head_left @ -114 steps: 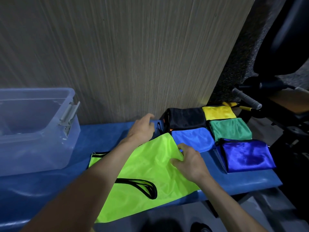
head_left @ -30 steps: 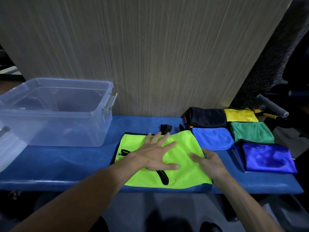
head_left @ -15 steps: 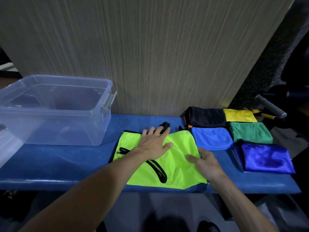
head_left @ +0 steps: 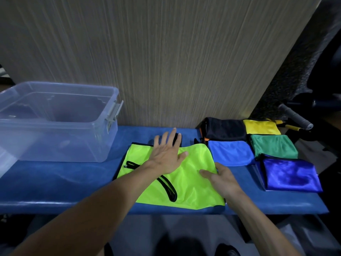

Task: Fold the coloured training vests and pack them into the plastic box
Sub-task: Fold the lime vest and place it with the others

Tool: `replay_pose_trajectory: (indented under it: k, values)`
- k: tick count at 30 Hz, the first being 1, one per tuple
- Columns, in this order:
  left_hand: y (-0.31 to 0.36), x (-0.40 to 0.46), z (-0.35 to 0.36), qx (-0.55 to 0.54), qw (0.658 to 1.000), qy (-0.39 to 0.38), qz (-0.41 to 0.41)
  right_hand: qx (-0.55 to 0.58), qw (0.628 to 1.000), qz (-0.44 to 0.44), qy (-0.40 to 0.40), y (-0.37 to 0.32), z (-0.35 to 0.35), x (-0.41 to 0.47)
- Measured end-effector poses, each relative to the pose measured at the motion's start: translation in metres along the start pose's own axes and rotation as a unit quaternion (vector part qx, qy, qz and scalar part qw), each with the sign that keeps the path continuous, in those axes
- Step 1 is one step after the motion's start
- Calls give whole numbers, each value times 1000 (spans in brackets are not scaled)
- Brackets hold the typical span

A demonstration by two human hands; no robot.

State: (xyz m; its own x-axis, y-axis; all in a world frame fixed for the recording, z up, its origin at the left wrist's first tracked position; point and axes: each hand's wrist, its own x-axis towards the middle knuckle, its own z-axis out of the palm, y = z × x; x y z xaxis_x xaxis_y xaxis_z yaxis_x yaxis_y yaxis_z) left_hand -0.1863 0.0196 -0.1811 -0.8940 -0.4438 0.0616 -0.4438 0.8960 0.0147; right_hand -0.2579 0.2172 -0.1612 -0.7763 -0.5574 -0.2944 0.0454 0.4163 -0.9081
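Observation:
A neon-green vest point(head_left: 193, 182) with black trim lies folded flat on the blue padded bench point(head_left: 64, 182). My left hand point(head_left: 167, 154) presses flat on its far edge, fingers straight and spread. At the vest's right edge rests my right hand point(head_left: 221, 179), palm down, fingers relaxed. Folded vests lie in a block at the right: black point(head_left: 225, 130), yellow point(head_left: 261, 126), light blue point(head_left: 229, 153), green point(head_left: 273, 145) and royal blue point(head_left: 289, 174). The clear plastic box point(head_left: 55, 121) stands open at the left with nothing inside.
A wood-grain panel point(head_left: 166, 61) rises right behind the bench. Dark gym equipment with a grey handle point(head_left: 295, 116) stands past the bench's right end. The bench's front edge runs just below the neon vest.
My left hand has slid away from me across the neon vest to its far edge. My right hand has stayed at the right edge. The view has shifted slightly.

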Motion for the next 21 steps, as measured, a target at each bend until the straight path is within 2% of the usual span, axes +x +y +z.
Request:
replay_pose_trajectory:
  k: [3,7,8,12,14,16,19,21]
  values:
    - [2,-17,-5,-13,995,57,77,9,1000,4,-2,-2,2,1]
    - [-9,-32,1,-26,995,-20,97,30,999,7,-18,-6,5,-3]
    - [-15,-34,-2,-40,994,-19,97,38,999,4,-23,-9,7,-4]
    - [-39,-46,-20,-198,972,56,116,72,997,-22,-28,-33,14,-11]
    - [-53,-53,-27,-288,950,85,88,59,997,-47,-28,-45,27,-12]
    - [-69,-61,-36,-423,903,72,8,22,995,-91,-24,-61,48,-14]
    - [-89,-73,-52,-614,782,44,-97,-61,986,-146,-50,-81,95,-13]
    - [-98,-80,-55,-688,710,-7,-152,-129,974,-164,-88,-86,128,-14]
